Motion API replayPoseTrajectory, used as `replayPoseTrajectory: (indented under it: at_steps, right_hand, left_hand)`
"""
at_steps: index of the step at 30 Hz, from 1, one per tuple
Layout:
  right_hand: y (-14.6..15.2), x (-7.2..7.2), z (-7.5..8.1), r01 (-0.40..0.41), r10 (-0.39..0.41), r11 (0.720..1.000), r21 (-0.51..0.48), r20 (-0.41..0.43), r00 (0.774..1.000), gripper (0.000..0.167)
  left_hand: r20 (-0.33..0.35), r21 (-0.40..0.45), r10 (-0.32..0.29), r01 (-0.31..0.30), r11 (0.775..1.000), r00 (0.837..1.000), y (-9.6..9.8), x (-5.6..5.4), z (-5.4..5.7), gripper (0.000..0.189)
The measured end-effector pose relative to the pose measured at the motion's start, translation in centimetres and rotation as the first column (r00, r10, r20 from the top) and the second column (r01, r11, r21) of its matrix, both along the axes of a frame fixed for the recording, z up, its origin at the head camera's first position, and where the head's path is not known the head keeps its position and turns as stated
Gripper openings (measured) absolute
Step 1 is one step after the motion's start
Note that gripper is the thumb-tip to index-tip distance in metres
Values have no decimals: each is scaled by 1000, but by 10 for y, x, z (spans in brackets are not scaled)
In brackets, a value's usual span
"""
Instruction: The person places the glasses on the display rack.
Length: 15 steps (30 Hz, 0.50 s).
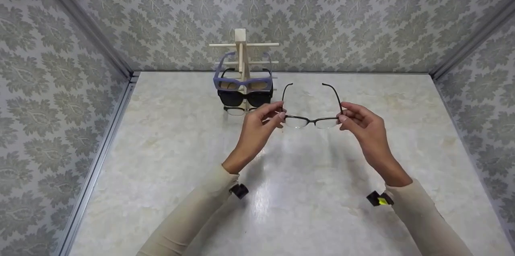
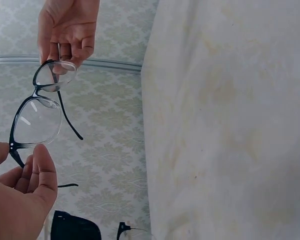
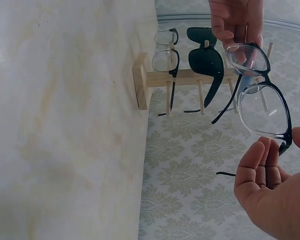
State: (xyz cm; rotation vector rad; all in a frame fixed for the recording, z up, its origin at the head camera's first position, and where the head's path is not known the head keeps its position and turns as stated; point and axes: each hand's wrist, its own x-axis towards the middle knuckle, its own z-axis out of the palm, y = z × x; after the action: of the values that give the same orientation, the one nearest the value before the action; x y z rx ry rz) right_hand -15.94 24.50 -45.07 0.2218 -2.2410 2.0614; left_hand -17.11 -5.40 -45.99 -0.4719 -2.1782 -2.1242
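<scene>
A pair of eyeglasses (image 1: 312, 121) with a dark upper frame and clear lenses is held up above the table, its temples unfolded and pointing away from the person. My left hand (image 1: 263, 123) pinches the left hinge corner between thumb and fingers. At the opposite corner, my right hand (image 1: 364, 127) pinches the frame the same way. The right wrist view shows the clear lens (image 3: 262, 111) close up, with both hands at the frame's ends. Just beyond my left hand stands a wooden eyewear rack (image 1: 240, 36), partly hidden by the glasses hung on it.
On the rack hang purple-framed glasses (image 1: 242, 83) at the top, black sunglasses (image 1: 245, 98) beneath, and clear-lensed glasses (image 1: 234, 111) lowest, partly covered by my left hand. The pale marbled table (image 1: 169, 191) meets patterned walls (image 1: 314, 18) at the back and sides.
</scene>
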Motion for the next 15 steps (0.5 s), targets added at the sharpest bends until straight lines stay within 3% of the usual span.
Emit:
replayPoseTrajectory:
  at_steps: [15]
  right_hand:
    - [-10, -6, 34, -2, -1, 999, -37, -66, 998, 38]
  left_hand:
    - [-48, 10, 14, -14, 1000, 999, -10, -5, 32, 35]
